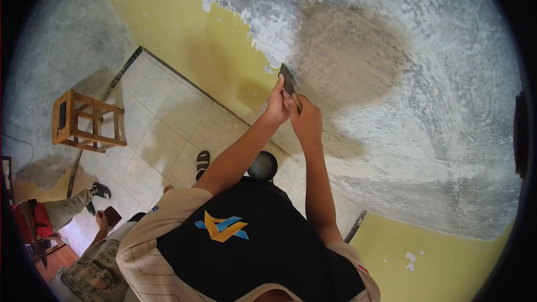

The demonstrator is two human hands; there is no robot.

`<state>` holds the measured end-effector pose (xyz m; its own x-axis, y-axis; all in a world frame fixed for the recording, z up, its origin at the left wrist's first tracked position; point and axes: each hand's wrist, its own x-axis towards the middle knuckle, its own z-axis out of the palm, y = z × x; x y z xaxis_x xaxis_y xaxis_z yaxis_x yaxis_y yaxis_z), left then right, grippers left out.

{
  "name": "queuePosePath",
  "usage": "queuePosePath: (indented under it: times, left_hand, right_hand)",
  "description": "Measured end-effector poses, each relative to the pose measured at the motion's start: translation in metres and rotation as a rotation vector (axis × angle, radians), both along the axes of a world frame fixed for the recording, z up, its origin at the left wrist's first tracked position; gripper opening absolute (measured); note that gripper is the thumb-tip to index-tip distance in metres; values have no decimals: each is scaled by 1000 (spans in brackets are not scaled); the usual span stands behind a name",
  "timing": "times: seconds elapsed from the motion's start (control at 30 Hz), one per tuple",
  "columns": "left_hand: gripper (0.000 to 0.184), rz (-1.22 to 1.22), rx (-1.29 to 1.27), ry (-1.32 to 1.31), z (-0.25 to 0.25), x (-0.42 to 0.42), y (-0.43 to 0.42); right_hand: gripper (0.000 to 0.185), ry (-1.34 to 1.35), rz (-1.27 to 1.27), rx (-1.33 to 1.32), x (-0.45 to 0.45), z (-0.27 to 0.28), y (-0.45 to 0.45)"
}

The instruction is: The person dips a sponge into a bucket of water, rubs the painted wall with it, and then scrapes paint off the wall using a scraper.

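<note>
Both of my hands are on a scraper (288, 80) with a dark metal blade and a wooden handle, held up against the wall (358, 61). My right hand (307, 122) is wrapped around the handle. Just beside it, my left hand (277, 104) is closed at the lower blade, with a finger stretched along its edge. The blade tip meets the ragged border between yellow paint (229, 50) and bare grey plaster, close to a whitish patch (272, 42). Part of the handle is hidden by my fingers.
A dark round bucket (262, 166) stands on the tiled floor between my arms. On the left is a wooden stool (89, 121). Lower left, one person holds a dark flat object (112, 217), and another person's leg and sandal (101, 190) show behind.
</note>
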<state>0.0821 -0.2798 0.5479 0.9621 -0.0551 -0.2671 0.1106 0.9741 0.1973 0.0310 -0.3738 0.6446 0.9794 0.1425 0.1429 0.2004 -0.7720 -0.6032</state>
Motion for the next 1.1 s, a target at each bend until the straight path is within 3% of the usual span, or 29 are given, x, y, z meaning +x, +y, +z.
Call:
queuePosePath:
  times: [0.3,0.37,0.47,0.63,0.8,1.0,1.1]
  left_hand:
    - [37,-15,-36,29,-26,11,-4]
    - [37,-71,-63,-157,-49,18,0]
    - [36,-26,36,79,10,-8,-3]
    - [39,-93,44,28,-33,4,-1]
    - [40,-73,75,96,0,-6,-4]
    - [37,-47,10,-82,-48,12,-3]
    - [38,-43,34,25,-40,8,-4]
  right_hand:
    - [27,-6,1,-84,8,-1,-1]
    - [30,7,12,-126,8,-5,-3]
    - [29,33,9,-112,0,1,-7]
    - [27,16,35,-1,1,-11,-12]
    - [28,-2,23,-27,1,-19,-20]
    - [29,-16,49,-65,13,-34,-12]
    - [30,-23,44,-102,11,-33,-12]
